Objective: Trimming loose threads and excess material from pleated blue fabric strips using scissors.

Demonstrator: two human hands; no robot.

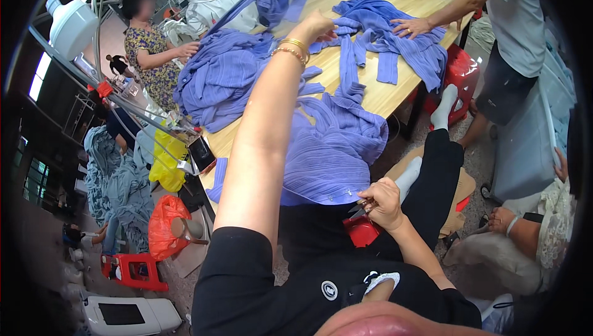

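Note:
My left hand (317, 25), with a gold bangle and beads at its wrist, stretches far over the table. Its fingers are bent onto a blue-purple garment (364, 25) in a heap there, partly hidden by the hand. In my right hand (385, 204), close to my lap, are small dark-bladed scissors (359, 210), pointing left. A crinkled blue-purple garment (333, 160) hangs over the near table edge and across my lap; its hem passes just beside the right fingers. Whether they also pinch the hem I cannot tell.
The wooden table (420, 3) bears another purple heap (216, 76) at left. Co-workers stand around it; one person's hand (412, 27) presses the right heap. A phone (201, 153) is at the left edge. Red stools (139, 272) and a grey-blue bin (525, 144) stand nearby.

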